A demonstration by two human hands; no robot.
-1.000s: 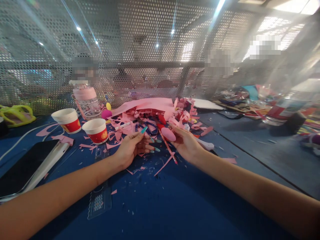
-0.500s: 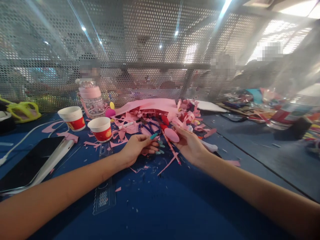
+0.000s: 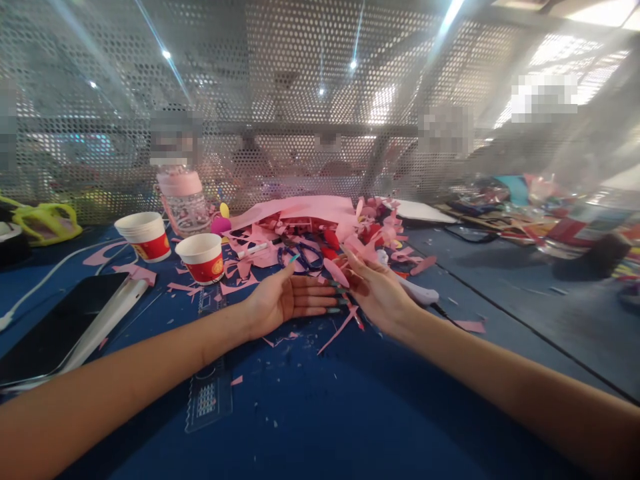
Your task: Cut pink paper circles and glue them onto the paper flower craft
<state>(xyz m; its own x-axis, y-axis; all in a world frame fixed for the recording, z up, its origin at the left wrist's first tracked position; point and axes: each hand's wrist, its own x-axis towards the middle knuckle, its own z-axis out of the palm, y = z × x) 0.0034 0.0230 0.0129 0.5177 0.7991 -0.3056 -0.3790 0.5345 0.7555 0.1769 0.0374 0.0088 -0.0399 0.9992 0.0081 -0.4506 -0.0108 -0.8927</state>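
My right hand (image 3: 377, 293) pinches a pink oval paper piece (image 3: 335, 273) between thumb and fingers, above the table. The piece shows nearly edge-on. Beside it my left hand (image 3: 293, 300) lies open, palm turned inward and fingers stretched toward the right hand, with its fingertips just below the oval. Behind both hands spreads a heap of pink paper scraps (image 3: 250, 263). Blue-handled scissors (image 3: 310, 257) rest among them. A white-handled tool with a cord (image 3: 420, 292) lies to the right of my right hand, partly hidden by it.
Two red-and-white paper cups (image 3: 200, 257) and a pink-lidded bottle (image 3: 181, 200) stand at left, near a phone (image 3: 65, 320). A clear ruler (image 3: 210, 400) lies in front of them. Mixed craft materials and a clear container (image 3: 575, 227) are at right. A perforated metal screen (image 3: 300, 80) rises behind.
My left hand has opened, its fingers straightening and reaching right toward the other hand. The pink oval in my right hand has turned from facing me to nearly edge-on.
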